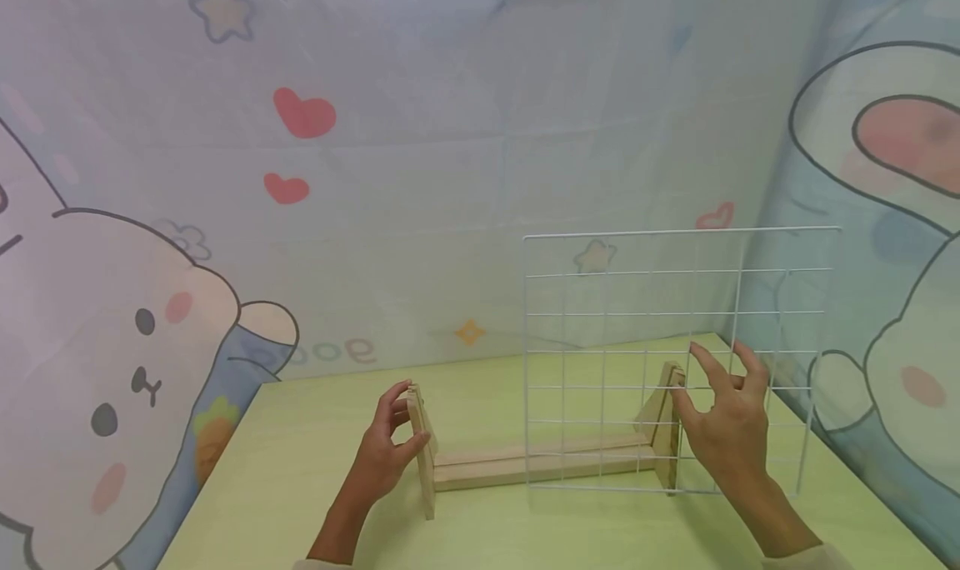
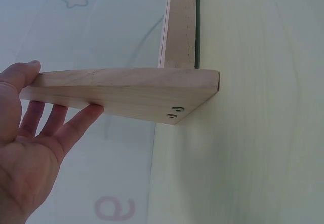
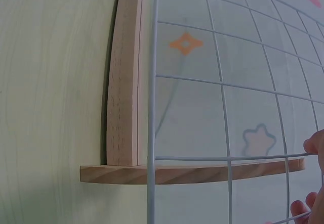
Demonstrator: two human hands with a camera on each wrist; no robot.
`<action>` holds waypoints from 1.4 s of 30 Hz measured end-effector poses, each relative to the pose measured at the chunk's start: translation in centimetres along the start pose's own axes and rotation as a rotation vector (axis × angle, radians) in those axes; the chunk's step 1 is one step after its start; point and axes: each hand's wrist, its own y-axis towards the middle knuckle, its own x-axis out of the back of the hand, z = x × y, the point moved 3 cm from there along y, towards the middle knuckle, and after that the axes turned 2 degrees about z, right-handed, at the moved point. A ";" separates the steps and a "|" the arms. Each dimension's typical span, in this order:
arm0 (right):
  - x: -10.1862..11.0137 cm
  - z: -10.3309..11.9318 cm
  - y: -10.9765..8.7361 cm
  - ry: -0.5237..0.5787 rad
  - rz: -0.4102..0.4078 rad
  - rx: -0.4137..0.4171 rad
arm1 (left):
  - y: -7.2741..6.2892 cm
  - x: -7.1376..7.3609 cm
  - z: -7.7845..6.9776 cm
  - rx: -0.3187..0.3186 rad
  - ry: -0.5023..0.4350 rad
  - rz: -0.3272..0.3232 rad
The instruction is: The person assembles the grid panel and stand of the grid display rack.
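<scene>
A wooden stand (image 1: 555, 466) with two upright side panels joined by a low crossbar rests on the table. My left hand (image 1: 386, 445) grips its left panel (image 2: 136, 90), thumb on the narrow edge and fingers against the outer face, where two screws show. A white wire grid (image 1: 600, 312) stands upright before the stand's right part and overlaps its right panel (image 1: 663, 445). My right hand (image 1: 727, 428) holds the grid, its thumb and spread fingertips at the wires near the top of that panel. Much of this hand lies outside the right wrist view, where only fingertips (image 3: 309, 145) show.
The pale yellow-green table (image 1: 285, 478) ends at a printed cloth backdrop (image 1: 420, 178) with hearts, stars and cartoon animals. More of the cloth hangs along the left and right sides. The grid reaches past the right panel toward the table's right edge.
</scene>
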 end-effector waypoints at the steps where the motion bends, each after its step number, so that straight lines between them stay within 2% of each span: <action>1: 0.0 0.0 0.0 -0.001 -0.001 0.001 | 0.0 0.0 0.0 0.001 0.002 -0.001; 16: 0.5 1.0 0.9 0.024 -0.038 0.010 | -0.2 -0.1 0.1 -0.017 0.018 0.003; 22: 0.6 2.1 2.4 0.037 -0.053 0.016 | -0.2 0.0 0.0 -0.016 0.022 0.000; 29: 0.7 3.5 3.8 0.045 -0.031 0.022 | -0.1 -0.1 -0.1 -0.005 0.021 0.003; 42: 0.7 5.6 5.9 0.070 -0.069 0.047 | -0.2 -0.1 0.0 -0.002 0.020 0.002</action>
